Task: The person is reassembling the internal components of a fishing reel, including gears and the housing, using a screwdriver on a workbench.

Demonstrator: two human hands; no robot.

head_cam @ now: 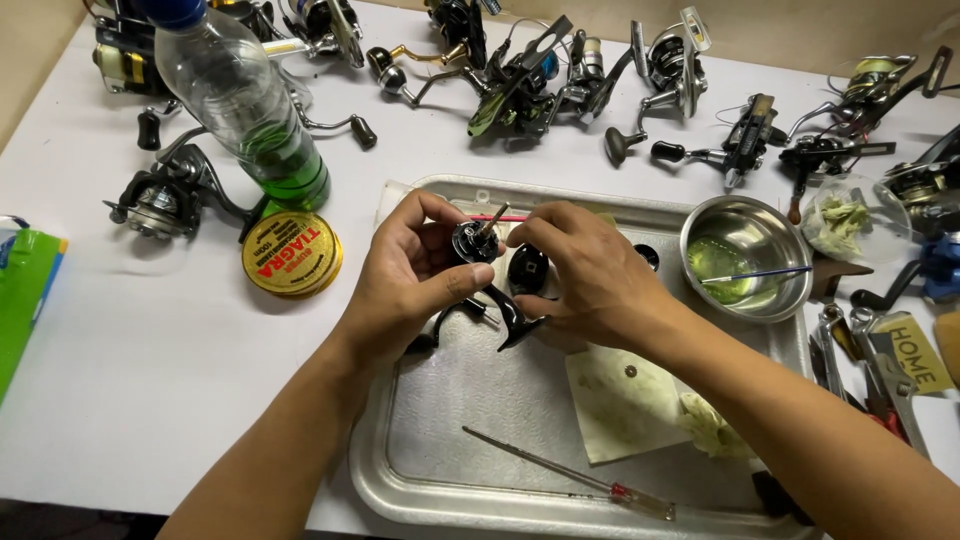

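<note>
A small black fishing reel body (478, 262) is held up just above the far middle of the metal tray (480, 470), with a round glossy housing at its top and a curved black stem pointing down and to the right. A thin red-handled tool (487, 218) lies nearly level across its top, its tip touching the housing.

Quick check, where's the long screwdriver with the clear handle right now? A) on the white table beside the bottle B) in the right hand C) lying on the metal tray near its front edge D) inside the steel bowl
C: the screwdriver lies loose on the metal tray near its front edge, apart from both hands, which are up at the black reel part.
</note>
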